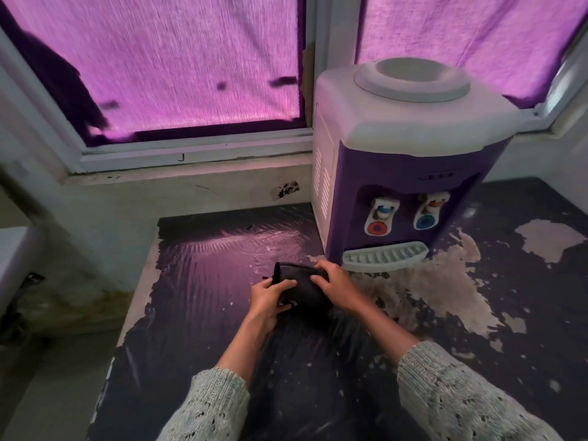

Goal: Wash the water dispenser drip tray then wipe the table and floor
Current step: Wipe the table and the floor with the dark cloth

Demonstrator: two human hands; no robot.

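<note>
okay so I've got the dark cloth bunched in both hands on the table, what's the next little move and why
Probably press the dark cloth flat and sweep it across the table: both hands, left hand and right hand, already grip it there, and the drip tray sits back in the dispenser.

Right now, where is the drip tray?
The drip tray sits at the water dispenser's base, under the taps, just beyond the right hand.

The room is dim; pink light comes through the curtains (178, 65) and shines on the table (203, 265), the edges are bent and blurred
</note>
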